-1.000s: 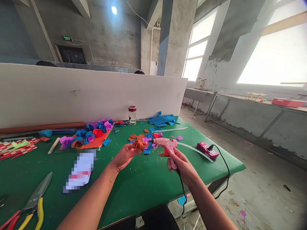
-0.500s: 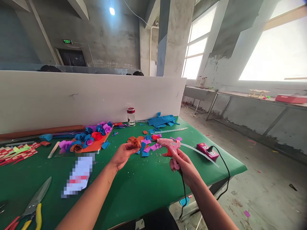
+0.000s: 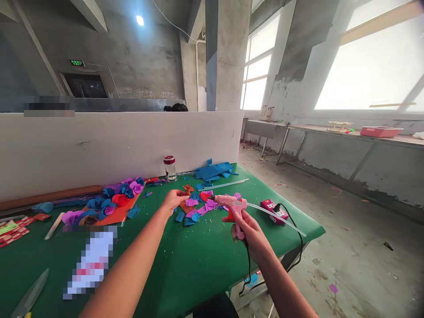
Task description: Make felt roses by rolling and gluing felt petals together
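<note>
My right hand [image 3: 247, 229] is wrapped round the handle of a pink hot glue gun [image 3: 233, 204]. The gun's nozzle points left, and a clear glue stick [image 3: 274, 215] juts from its back. Among the paper scraps, my left hand [image 3: 175, 201] has its fingers pinched together at a piece of orange-brown crepe paper [image 3: 188, 189]; the fingers partly hide it. More orange-brown paper [image 3: 187, 207] shows just below the fingertips. Purple scraps [image 3: 210, 205] and blue scraps [image 3: 189, 221] lie between my left hand and the nozzle.
Rolled paper flowers [image 3: 121, 200] are grouped at the left of the green table [image 3: 159, 269]. Scissors [image 3: 33, 291] lie near left. A red-lidded jar [image 3: 170, 168] and blue crepe paper [image 3: 215, 171] stand near the white board [image 3: 126, 141]. A pink power strip [image 3: 274, 212] carries a black cord.
My left hand has moved forward, down to the scraps; the orange-brown paper flower it held up is no longer plainly seen. The glue gun stays in my right hand. The view has turned right.
</note>
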The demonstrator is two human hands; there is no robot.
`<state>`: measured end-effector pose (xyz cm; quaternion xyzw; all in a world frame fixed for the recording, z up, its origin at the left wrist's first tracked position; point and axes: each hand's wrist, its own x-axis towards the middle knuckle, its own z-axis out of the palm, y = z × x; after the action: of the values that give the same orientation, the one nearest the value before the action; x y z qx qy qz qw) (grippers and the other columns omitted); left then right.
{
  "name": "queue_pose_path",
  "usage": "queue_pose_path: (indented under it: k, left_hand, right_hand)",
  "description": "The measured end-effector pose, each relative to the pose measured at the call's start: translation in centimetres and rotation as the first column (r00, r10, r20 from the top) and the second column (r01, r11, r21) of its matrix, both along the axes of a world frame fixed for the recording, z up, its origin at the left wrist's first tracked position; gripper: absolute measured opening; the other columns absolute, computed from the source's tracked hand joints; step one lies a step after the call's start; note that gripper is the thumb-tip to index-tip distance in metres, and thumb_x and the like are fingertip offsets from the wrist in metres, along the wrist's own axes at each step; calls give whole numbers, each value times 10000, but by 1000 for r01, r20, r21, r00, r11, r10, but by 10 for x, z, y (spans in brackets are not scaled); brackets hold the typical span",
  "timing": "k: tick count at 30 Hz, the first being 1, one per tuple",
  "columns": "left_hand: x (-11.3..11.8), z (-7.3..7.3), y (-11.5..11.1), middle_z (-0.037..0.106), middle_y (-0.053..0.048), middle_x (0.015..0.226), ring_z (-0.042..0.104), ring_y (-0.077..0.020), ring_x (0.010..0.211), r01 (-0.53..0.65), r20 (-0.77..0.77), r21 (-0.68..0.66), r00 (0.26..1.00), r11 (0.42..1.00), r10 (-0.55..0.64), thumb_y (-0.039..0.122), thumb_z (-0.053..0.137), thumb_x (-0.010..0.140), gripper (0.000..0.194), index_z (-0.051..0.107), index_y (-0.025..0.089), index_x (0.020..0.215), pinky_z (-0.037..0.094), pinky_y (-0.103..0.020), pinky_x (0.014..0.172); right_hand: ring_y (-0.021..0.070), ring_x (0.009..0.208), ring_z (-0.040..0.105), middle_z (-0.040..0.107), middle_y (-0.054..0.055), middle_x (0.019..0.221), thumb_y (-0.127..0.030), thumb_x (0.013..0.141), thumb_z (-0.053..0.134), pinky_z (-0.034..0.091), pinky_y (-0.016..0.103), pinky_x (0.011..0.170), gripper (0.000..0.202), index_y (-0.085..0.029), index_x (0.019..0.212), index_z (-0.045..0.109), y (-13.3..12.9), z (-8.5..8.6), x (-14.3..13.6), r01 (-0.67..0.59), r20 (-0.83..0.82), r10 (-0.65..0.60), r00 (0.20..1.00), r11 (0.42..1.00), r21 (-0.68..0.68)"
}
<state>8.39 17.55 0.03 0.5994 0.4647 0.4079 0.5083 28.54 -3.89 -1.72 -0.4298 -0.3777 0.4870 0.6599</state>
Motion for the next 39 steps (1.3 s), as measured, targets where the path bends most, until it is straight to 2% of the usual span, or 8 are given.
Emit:
queue_pose_path:
  k: [3,5,8,13,18,23,30,39]
  left_hand:
    - [-15,5,-23,712,-56,691,578,-154,663,9,73,3,997,1000,-9,316,888,426,330,751,149,677,385,-263,625]
    - [-26,5,-48,710,-61,727,560,-138,670,72,191,-27,979,997,-65,332,884,492,333,770,148,745,371,-251,600]
    - [-40,-3,-88,696,-51,746,517,-101,634,161,379,-108,919,981,-110,289,873,573,251,771,152,758,394,-243,609]
    - [-57,-19,-128,709,-65,805,532,-100,653,175,440,-176,894,969,-81,255,852,630,202,769,155,785,438,-241,640]
    - [-65,-37,-130,727,-68,794,568,-119,703,84,477,-172,879,982,9,262,873,592,229,775,165,776,452,-246,686]
    - [-68,-47,-125,732,-71,802,581,-138,726,24,495,-147,867,989,52,287,876,583,233,780,172,762,451,-273,707]
    - [-66,-45,-128,735,-76,787,583,-152,698,4,478,-141,876,990,65,312,898,531,265,787,173,728,437,-295,681]
    - [-64,-42,-129,732,-73,758,561,-134,669,-10,468,-161,880,987,85,318,907,510,281,786,163,710,435,-287,663]
  right_hand:
    - [96,503,428,685,55,871,-563,858,597,333,255,498,440,-185,1082,609,-2,-4,-6,-44,44,42,998,999,30]
    - [89,515,416,671,40,848,-555,865,593,323,244,514,433,-182,1083,611,-4,-7,-14,-69,64,66,996,997,40]
    - [89,538,410,653,33,844,-555,867,589,320,236,527,410,-186,1043,614,-9,-8,-29,-85,51,83,995,995,49]
    - [98,535,395,606,4,730,-552,854,601,326,239,528,430,-191,1088,595,-18,-7,-53,-108,73,108,991,994,5]
    - [109,515,385,629,20,760,-601,832,585,333,256,501,489,-191,1098,567,-14,-20,-65,-108,222,103,970,994,8]
    - [142,592,473,682,62,996,-544,867,559,409,281,560,485,-230,1234,514,-12,-30,-70,-90,339,74,938,995,30]
    - [153,585,484,689,60,986,-490,896,534,436,292,581,489,-253,1318,467,-15,-27,-71,-103,406,78,911,994,39]
    - [154,595,454,643,30,845,-436,898,547,409,277,578,413,-242,1262,547,-15,-31,-68,-51,527,-6,850,994,93]
